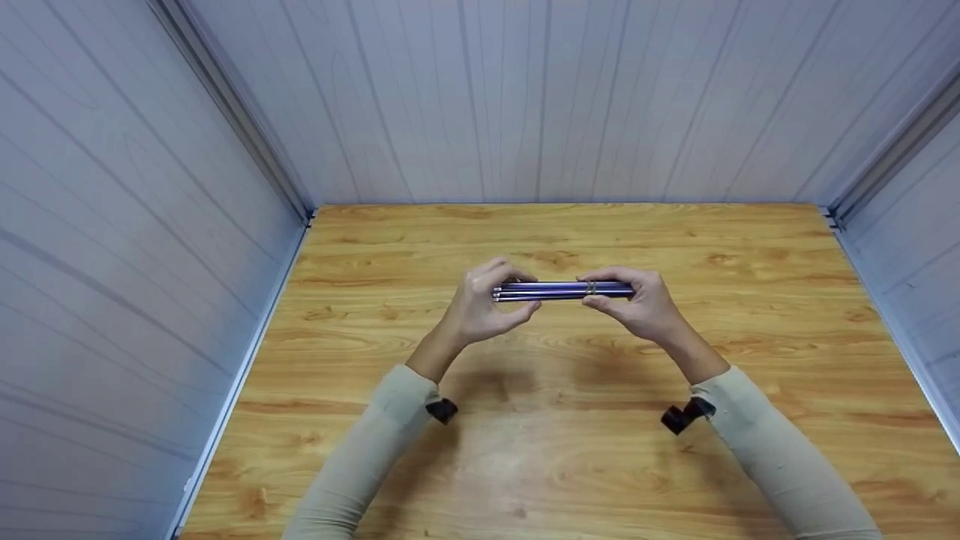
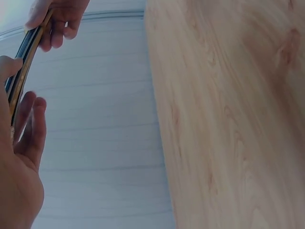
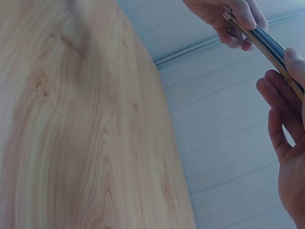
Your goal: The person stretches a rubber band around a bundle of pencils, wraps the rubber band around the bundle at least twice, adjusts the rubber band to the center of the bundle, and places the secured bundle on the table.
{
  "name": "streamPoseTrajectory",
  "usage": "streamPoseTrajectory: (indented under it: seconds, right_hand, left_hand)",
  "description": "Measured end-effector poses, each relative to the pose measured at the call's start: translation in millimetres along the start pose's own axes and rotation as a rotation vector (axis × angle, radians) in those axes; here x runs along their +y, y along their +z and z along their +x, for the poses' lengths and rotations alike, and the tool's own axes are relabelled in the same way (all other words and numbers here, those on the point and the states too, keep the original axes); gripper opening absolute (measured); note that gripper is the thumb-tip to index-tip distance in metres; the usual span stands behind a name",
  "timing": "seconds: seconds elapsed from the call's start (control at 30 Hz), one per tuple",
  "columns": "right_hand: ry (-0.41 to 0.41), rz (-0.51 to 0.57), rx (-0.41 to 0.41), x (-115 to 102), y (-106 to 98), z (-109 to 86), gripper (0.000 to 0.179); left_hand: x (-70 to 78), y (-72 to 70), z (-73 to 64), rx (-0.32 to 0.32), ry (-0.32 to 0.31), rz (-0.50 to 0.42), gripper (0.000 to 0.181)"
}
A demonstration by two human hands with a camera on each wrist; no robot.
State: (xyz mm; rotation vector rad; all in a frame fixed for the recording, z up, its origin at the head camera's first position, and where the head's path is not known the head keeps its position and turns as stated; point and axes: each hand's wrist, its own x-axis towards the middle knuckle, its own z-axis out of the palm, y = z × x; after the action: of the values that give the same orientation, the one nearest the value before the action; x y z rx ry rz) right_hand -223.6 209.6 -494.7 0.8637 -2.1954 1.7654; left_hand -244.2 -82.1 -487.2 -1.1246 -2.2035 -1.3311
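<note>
A slim bundle of pencils (image 1: 559, 291) is held level above the table between both hands, looking purple and shiny in the head view. A thin band (image 1: 591, 288) circles it near the right-hand fingers. My left hand (image 1: 480, 304) holds the left end between thumb and fingers, with the pale pencil ends beside the palm. At the other end, my right hand (image 1: 645, 304) pinches the bundle with thumb and fingers, covering its tip. In the right wrist view the bundle (image 3: 269, 50) shows dark bluish pencils beside a yellowish one. Part of it is hidden by the fingers.
A wood-grain table (image 1: 517, 450) lies under the hands. Pale panelled walls (image 1: 510, 97) rise at its back, left and right. Dark small devices (image 1: 442, 410) are fixed at both sleeve cuffs.
</note>
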Motion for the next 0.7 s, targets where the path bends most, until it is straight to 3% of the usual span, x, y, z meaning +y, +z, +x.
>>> streamPoseTrajectory:
  seconds: [0.2, 0.37, 0.7]
  right_hand:
    - [0.000, 0.038, -0.025, 1, 3, -1.2, 0.028]
    - [-0.008, 0.069, -0.031, -1, 2, -2.2, 0.032]
    - [-0.104, 0.114, -0.038, -1, -12, 0.5, 0.038]
  left_hand:
    - [2.8, 9.8, -0.2, 0.074, -0.044, -0.155, 0.025]
    - [4.5, 13.1, 1.0, 0.096, -0.055, -0.242, 0.019]
    - [2.4, 3.2, -2.2, 0.153, -0.086, -0.261, 0.019]
